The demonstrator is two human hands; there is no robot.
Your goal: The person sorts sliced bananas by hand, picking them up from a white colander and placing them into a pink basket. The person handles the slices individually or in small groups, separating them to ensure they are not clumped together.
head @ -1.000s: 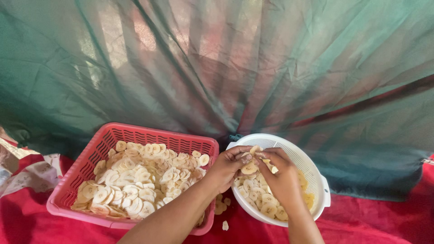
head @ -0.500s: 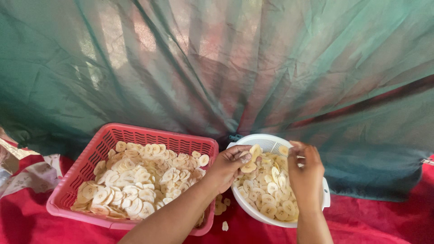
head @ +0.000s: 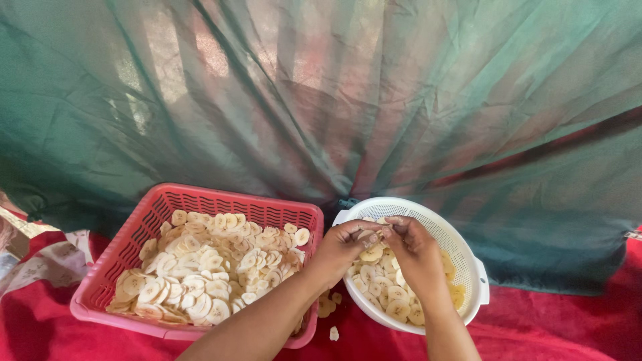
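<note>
Banana slices (head: 386, 284) in white colander (head: 461, 244), both hands (head: 374, 251) pinching one — fingers together

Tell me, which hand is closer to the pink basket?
Left. The left hand hovers over the white strainer just beside the pink basket, pinching slices. The right hand sits farther away, over the middle of the strainer.

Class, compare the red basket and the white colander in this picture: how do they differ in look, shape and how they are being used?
The red basket is rectangular with slotted walls; the white colander is round with fine holes and a side handle. The red basket lies untouched, while the left hand and right hand meet over the white colander, pinching slices. The red basket seems to hold more slices. Both hold pale round slices and sit on red cloth.
</note>
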